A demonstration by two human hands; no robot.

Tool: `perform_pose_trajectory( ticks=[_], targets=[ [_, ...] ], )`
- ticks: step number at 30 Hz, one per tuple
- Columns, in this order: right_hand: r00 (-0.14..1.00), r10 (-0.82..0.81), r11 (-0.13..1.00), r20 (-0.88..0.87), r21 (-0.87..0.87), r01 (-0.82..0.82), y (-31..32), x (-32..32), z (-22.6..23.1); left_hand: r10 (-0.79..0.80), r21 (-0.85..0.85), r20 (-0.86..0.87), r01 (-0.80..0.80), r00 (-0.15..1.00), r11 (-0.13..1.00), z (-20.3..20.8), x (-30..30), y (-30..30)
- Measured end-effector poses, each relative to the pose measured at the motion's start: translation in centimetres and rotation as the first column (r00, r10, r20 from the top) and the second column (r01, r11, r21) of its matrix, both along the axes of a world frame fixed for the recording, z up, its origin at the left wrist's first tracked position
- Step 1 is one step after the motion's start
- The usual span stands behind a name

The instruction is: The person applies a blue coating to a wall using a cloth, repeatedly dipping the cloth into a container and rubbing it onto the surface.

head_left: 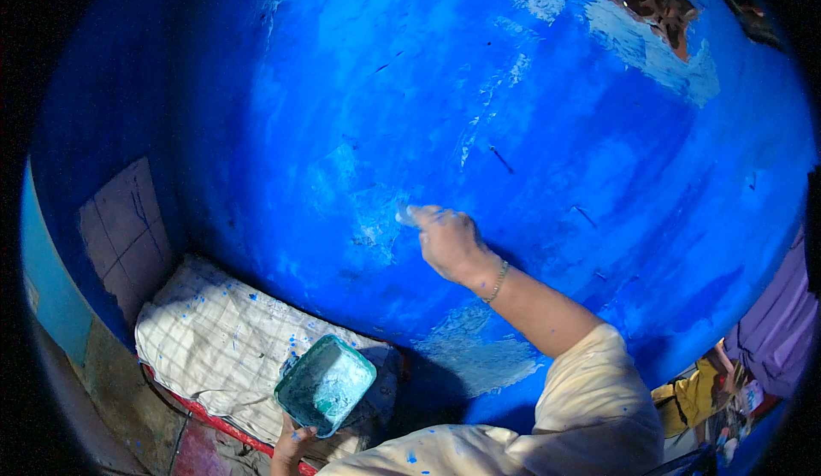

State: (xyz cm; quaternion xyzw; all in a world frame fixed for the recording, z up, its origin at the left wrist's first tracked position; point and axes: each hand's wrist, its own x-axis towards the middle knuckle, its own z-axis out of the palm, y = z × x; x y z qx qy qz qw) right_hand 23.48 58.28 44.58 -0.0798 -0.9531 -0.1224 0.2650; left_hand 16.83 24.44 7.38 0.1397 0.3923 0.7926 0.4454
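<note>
My right hand (453,241) is closed on a small, pale flat tool that looks like a putty knife (404,213); most of it is hidden by the fingers. Its edge meets the blue wall (530,245) beside a thin, whitish smeared patch (376,219). Low and left of that, my left hand (292,443) grips a square green plastic container (285,397) by its near side. The container tilts so that its inside shows, coated with white paste and a greenish spot at the bottom.
A paint-spotted white checked cloth (218,331) covers a low, red-edged piece below the wall. Rough pale patches mark the wall low down (483,352), and a hole at upper right bares brick (650,1). Several nails stick out. Purple cloth (774,331) hangs at far right.
</note>
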Motion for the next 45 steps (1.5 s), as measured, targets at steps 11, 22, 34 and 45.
perform_pose_trajectory(
  ticks=[11,22,34,45],
  targets=[
    [0.989,-0.146,0.781,0.001,0.614,0.115,3.2,2.0,-4.3,-0.012,-0.011,0.030,0.013,0.999,1.000,1.6,0.2,0.7],
    [0.963,0.086,0.903,-0.254,-0.388,-0.183,-0.9,-0.4,9.2,-0.005,-0.039,-0.026,0.004,1.000,0.999,1.4,0.0,0.3],
    [0.776,0.072,0.804,-0.626,0.497,0.326,4.9,1.6,20.8,0.026,-0.057,-0.036,-0.028,0.999,0.998,-1.4,0.2,0.5],
    [0.975,0.179,0.971,-0.132,0.181,-0.154,-0.5,-1.6,8.5,0.005,-0.051,-0.042,-0.007,0.999,0.999,0.6,-0.6,0.4]
  ],
)
